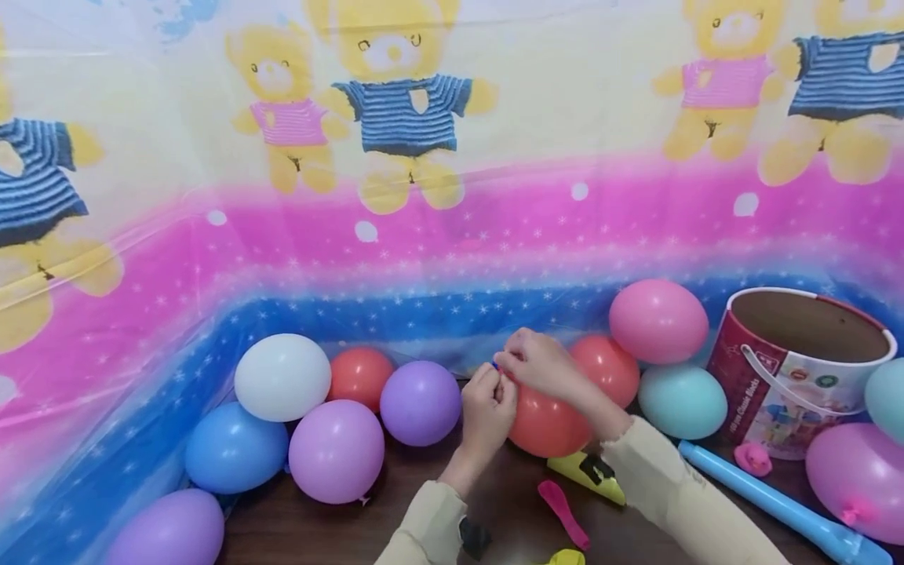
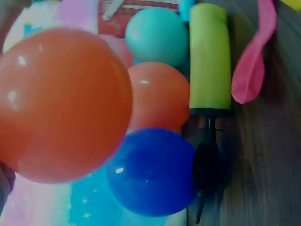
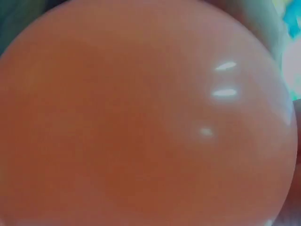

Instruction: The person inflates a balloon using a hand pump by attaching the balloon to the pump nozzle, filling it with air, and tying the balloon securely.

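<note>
Centrally, head view: the left hand (image 1: 487,410) and right hand (image 1: 542,366) meet at the fingertips above the table (image 1: 512,502), with the red balloon (image 1: 549,425) just below and right of that meeting point.
Red balloon's lie: nearly round, so no strong long axis — the neck is hidden, but seems to run up and leftward into the fingers.
Nearer hand: both are close; the right hand's wrist passes over the balloon's upper right, while the left hand stands just beside its left edge.
Left hand's pose: raised from below, fingers curled in with hardly a gap, apparently pinching the neck.
Right hand's pose: reaching across from the right, fingers bent toward the left hand's, seemingly pinching at the same spot.
Left wrist view: the red balloon looms at left, before a second red balloon (image 2: 160,94) and a blue balloon (image 2: 153,172); the pump (image 2: 210,66) lies lengthwise up the frame, a limp pink balloon (image 2: 249,80) beside it. Left hand's grip not shown.
Right wrist view: the red balloon fills almost everything — right hand's fingers cannot be made out.
</note>
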A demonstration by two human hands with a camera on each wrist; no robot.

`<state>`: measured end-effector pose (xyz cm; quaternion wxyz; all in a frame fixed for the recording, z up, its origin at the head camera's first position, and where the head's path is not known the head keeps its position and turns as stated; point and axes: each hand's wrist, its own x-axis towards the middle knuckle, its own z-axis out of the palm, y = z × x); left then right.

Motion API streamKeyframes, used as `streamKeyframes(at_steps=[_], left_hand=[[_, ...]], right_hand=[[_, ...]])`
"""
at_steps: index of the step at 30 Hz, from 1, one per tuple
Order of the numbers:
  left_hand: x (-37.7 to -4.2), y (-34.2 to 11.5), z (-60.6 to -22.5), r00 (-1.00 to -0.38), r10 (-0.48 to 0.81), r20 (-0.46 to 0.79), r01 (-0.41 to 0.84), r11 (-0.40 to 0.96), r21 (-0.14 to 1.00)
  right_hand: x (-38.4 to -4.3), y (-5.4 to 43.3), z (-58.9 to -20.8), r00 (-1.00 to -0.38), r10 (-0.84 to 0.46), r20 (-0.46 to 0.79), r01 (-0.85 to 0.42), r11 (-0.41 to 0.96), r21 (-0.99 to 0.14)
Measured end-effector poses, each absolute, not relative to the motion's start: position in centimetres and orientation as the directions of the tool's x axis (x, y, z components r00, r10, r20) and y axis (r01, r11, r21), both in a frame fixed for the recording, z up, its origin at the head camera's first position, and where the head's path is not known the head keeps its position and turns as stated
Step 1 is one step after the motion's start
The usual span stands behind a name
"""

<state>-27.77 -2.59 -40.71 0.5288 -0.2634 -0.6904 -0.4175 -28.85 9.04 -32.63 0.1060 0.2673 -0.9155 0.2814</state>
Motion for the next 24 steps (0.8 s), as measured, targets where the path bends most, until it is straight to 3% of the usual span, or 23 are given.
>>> streamKeyframes(at_steps=[2,5,8,11,14,18,24], left_hand=[[-27.7,-2.8,-40.6,-0.325,-0.155,0.933,0.821,0.444,0.36],[-27.1,-3.1,-39.8,-0.498,-0.231,0.836,0.785,0.29,0.548],[-26.2,-3.5,-38.9,-0.71,-0.199,0.676,0.664,0.132,0.736],[-25.1,-3.8,-38.2,-0.852,-0.074,0.518,0.515,0.051,0.855],[-24.4,-4.2,-37.6,-0.904,0.047,0.424,0.426,0.037,0.904],[-24.2,-4.6,-37.1,-0.91,0.116,0.398,0.405,0.05,0.913],[-24.3,-5.5,-36.7,-0.923,0.083,0.376,0.384,0.137,0.913]], right_hand=[[-27.5,8.6,-33.3,-0.743,-0.442,0.504,-0.631,0.713,-0.305],[-25.7,8.7,-34.3,-0.601,-0.439,0.668,-0.676,0.725,-0.132],[-24.6,9.4,-34.8,-0.592,-0.415,0.691,-0.668,0.732,-0.133],[-24.3,10.2,-34.5,-0.642,-0.418,0.642,-0.651,0.74,-0.17],[-24.5,10.5,-33.8,-0.677,-0.445,0.587,-0.651,0.734,-0.195],[-24.8,9.9,-33.0,-0.69,-0.445,0.571,-0.629,0.759,-0.168],[-25.1,8.0,-34.4,-0.595,-0.399,0.698,-0.671,0.725,-0.157]])
